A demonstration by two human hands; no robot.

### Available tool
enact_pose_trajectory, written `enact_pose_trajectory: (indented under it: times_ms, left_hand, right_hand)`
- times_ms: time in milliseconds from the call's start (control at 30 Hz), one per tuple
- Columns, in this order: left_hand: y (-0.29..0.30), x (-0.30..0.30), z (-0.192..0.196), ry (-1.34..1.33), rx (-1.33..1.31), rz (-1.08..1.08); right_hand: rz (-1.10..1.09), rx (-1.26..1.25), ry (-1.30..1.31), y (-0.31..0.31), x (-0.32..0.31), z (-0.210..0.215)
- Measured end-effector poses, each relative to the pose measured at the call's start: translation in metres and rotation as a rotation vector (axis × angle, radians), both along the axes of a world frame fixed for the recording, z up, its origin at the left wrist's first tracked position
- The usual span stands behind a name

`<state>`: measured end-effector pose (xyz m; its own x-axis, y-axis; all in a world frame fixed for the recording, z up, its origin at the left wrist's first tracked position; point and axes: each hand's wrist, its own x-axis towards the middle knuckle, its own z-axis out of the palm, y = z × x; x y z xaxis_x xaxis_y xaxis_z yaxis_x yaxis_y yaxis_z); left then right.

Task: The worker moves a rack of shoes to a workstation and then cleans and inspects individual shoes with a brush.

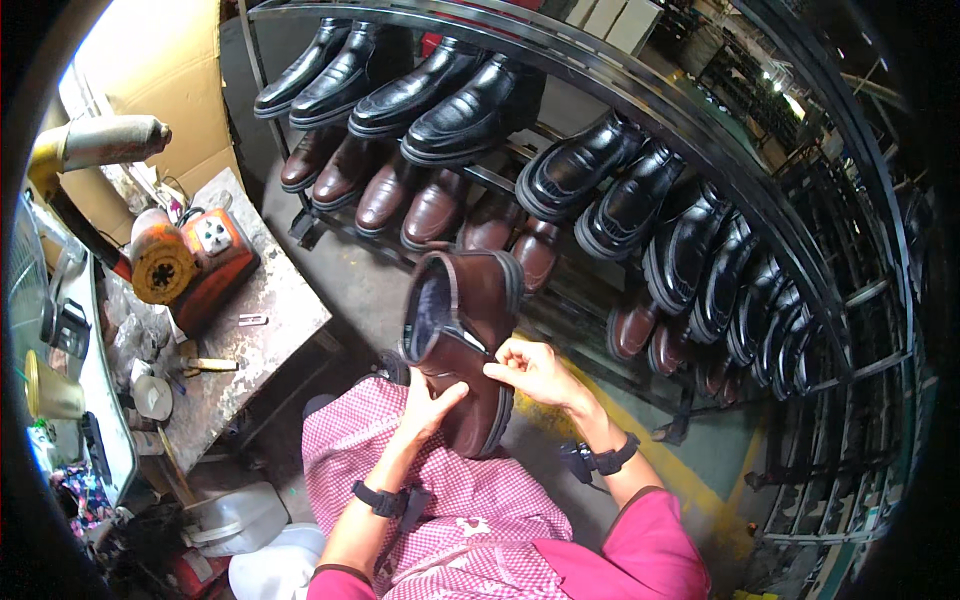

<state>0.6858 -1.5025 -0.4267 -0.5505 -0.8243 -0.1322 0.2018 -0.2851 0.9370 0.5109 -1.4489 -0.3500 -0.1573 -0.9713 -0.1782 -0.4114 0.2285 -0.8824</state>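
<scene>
A dark brown leather boot [482, 285] with a dark lining is held over my lap, its shaft opening facing left and its thick dark sole to the right. My left hand [433, 402] grips it from below, thumb pressed on the leather. The fingers of my right hand [530, 372] are pinched at the end of the side zipper [475, 340], which is partly parted near the top. The small pull between those fingers is mostly hidden. A pink checked apron [390, 440] covers my lap under the boot.
A metal rack [640, 75] ahead carries black boots [470, 110] above and brown boots [385, 195] below. At left, a worn bench [290, 300] bears an orange machine [215, 265] and a yellow-handled tool [212, 364]. A white plastic jug [240, 520] sits lower left.
</scene>
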Motion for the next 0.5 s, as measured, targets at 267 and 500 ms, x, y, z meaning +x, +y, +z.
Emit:
enact_pose_trajectory:
  times_ms: [267,500]
  left_hand:
    - [-0.001,-0.02,-0.032,-0.112,-0.364,-0.192]
    - [0.001,-0.024,-0.024,-0.257,-0.859,0.049]
  right_hand:
    - [-0.093,-0.009,-0.58,-0.002,0.0,0.02]
    - [-0.068,-0.165,-0.345,0.012,0.021,0.047]
